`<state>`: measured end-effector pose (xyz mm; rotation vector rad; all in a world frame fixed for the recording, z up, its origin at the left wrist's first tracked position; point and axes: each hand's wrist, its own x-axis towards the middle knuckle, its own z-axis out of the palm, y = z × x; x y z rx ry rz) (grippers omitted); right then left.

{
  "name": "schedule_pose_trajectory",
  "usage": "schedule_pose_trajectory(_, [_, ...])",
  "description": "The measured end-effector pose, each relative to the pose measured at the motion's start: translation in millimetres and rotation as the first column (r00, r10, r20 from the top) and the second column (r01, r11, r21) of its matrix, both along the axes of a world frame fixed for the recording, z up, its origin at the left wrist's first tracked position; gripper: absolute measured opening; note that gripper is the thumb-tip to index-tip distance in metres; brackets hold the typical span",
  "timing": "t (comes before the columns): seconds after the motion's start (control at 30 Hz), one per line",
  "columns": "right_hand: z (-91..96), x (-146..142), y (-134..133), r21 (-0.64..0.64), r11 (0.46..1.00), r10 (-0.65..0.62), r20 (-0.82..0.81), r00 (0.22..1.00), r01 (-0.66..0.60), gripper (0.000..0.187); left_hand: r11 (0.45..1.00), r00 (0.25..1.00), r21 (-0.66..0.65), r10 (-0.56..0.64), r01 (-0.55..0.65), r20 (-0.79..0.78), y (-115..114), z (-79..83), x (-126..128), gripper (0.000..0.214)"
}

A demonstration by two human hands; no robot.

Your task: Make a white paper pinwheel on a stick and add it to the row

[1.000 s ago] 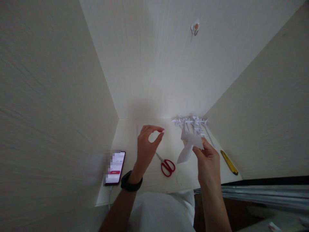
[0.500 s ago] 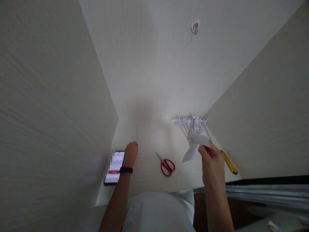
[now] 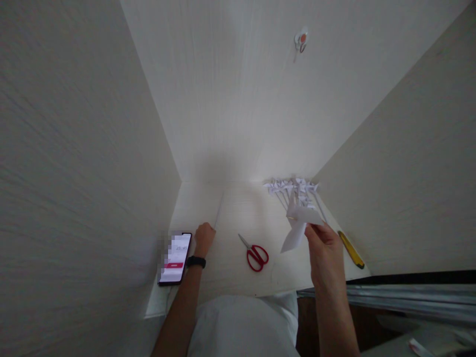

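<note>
A white counter (image 3: 232, 277) is enclosed on the left, right and far sides by pale walls (image 3: 208, 94), dimly lit. Above its right part, a white paper pinwheel (image 3: 302, 215) is held by the right hand (image 3: 326, 245), one blade being pinched at its right edge between thumb and fingers. At the left, a thin white stick (image 3: 219, 210) appears to be gripped at its near end by the left hand (image 3: 204, 239), whose fingers are curled tight; the exact hold cannot be made out. Red-handled scissors (image 3: 252, 248) are laid between the hands, a phone (image 3: 176, 260) is placed left of the left hand, and a yellow cutter (image 3: 351, 250) is set near the right wall. More paper pinwheels (image 3: 293, 186) are gathered at the far right. The held pinwheel may be judged very light, springy and easily creased, best taken by a blade's outer edge and never squeezed across its curls. The stick may be expected to be light and fairly stiff, best grasped gently near one end.
</note>
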<state>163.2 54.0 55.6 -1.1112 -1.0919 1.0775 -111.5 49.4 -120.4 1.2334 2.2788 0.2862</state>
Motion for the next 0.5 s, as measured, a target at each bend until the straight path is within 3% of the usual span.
schedule_pose_trajectory(0.1, [-0.6,0,0,-0.094,0.995,0.020,-0.099,0.995,-0.030,0.014,0.997,0.968,0.048,-0.077,0.067,0.238,8,13.6,1,0.034])
schedule_pose_trajectory(0.2, [-1.5,-1,0,-0.177,0.979,0.059,-0.224,0.973,-0.101,0.018,0.975,0.880,0.161,-0.208,0.152,0.427,18,34.4,6,0.032])
schedule_pose_trajectory(0.4, [-0.7,-3,-2,-0.163,0.974,0.094,-0.347,0.933,-0.158,0.015,0.885,0.657,0.398,-0.450,0.240,0.605,15,92.0,18,0.013])
schedule_pose_trajectory(0.5, [7.5,-6,-6,-0.130,0.974,0.108,-0.448,0.887,-0.184,0.027,0.839,0.555,0.447,-0.541,0.310,0.632,4,118.2,22,0.014])
